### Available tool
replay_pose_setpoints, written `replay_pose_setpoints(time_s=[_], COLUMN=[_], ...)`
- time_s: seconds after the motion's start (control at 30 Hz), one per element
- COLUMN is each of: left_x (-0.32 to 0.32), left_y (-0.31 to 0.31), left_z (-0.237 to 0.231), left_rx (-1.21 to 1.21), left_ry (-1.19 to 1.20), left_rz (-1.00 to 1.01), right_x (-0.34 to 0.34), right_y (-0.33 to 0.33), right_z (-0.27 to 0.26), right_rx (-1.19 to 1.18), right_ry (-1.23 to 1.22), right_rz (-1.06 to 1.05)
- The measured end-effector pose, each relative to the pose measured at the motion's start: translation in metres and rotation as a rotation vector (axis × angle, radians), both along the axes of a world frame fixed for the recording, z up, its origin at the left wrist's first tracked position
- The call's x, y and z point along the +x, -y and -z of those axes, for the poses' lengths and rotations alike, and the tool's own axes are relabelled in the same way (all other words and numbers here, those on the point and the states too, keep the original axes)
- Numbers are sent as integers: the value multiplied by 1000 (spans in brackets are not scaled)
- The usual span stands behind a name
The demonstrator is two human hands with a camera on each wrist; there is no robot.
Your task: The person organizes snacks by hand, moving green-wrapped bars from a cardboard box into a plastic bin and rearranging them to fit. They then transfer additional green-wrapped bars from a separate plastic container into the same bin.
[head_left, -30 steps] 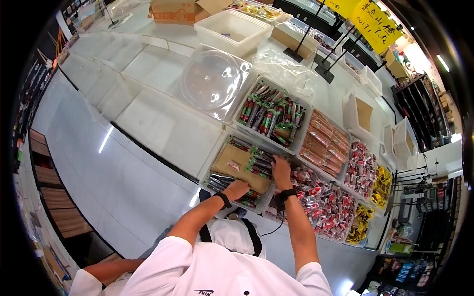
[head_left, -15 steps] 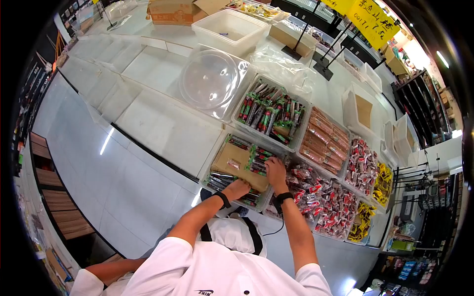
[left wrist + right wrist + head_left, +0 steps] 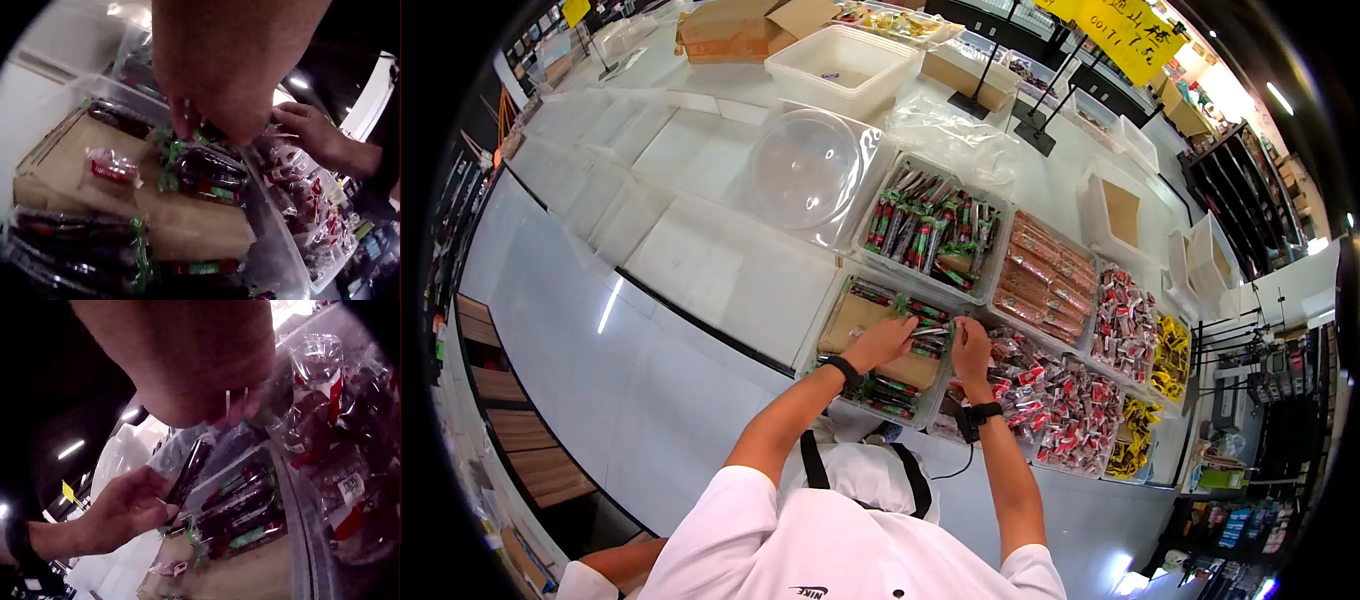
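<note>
Sticks in shiny wrap (image 3: 209,165) lie on cardboard (image 3: 187,231) in our clear bin (image 3: 275,244). We pinch one dark wrapped stick (image 3: 190,465) with our left hand (image 3: 880,343), over the bin, near its far right corner. Our right hand (image 3: 971,352) bends its fingers just beside the other end, but we cannot tell if it pinches too. A small packet (image 3: 112,167) lies on the cardboard.

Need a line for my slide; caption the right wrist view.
Left hand holding a dark packet over a tub of packets and cardboard.
</note>
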State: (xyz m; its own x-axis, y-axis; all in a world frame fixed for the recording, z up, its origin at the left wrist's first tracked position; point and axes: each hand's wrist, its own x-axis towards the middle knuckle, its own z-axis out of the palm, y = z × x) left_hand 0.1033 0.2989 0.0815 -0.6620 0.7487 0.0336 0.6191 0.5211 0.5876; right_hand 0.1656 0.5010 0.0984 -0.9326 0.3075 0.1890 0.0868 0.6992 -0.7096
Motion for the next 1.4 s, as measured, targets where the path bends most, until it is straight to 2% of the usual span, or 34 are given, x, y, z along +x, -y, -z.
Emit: replay_pose_setpoints(time_s=[0.07,0.1,0.13,0.2,0.23,0.3,0.37,0.43,0.47,0.53,0.57,0.63,0.67,0.7,0.77,0.8,0.87,1.0,1.07,1.1,1.17,1.27,1.4], left_x=[-14,-20,-26,-36,-39,-41,-38,-29,-22,-10,-1,26,38,47,60,63,68,74,71,69,58,56,49], left_y=[-14,-21,-27,-37,-40,-41,-34,-24,-18,-7,-1,14,13,19,25,23,18,16,18,21,25,28,26], left_z=[1,-1,-3,7,13,18,18,13,13,16,17,16,59,61,60,64,77,90,99,96,81,71,61], left_rx=[108,111,-5,-167,-163,-179,-127,7,-2,124,120,-97,-60,-60,-183,-179,-194,-237,-210,-210,-295,-270,-335], left_ry=[-285,-289,-292,-321,-328,-300,-333,-454,-438,-324,-313,-75,-154,-154,2,2,-62,-45,-11,-8,155,216,278], left_rz=[-12,-8,-10,-2,0,-25,-12,-55,-53,-12,-9,282,287,287,354,353,307,258,272,273,445,440,470], right_x=[-2,-3,-3,-4,-5,-6,-7,-4,-1,5,7,10,12,14,18,24,38,66,72,74,75,70,63], right_y=[-3,-6,-7,-6,-6,-7,-9,-2,1,5,6,10,15,17,16,22,41,46,44,45,49,50,56], right_z=[-1,0,2,7,11,20,30,30,31,31,30,25,19,27,52,48,34,64,79,76,64,56,60], right_rx=[79,156,159,377,382,523,503,553,542,710,705,702,709,708,553,558,515,452,426,425,435,357,331], right_ry=[-16,-31,-35,60,55,93,109,260,275,245,255,230,167,168,129,129,360,331,482,485,554,619,595], right_rz=[-19,-38,-33,-83,-78,-197,-222,-203,-209,-147,-148,-118,-87,-87,-186,-186,-453,-568,-712,-712,-757,-860,-860])
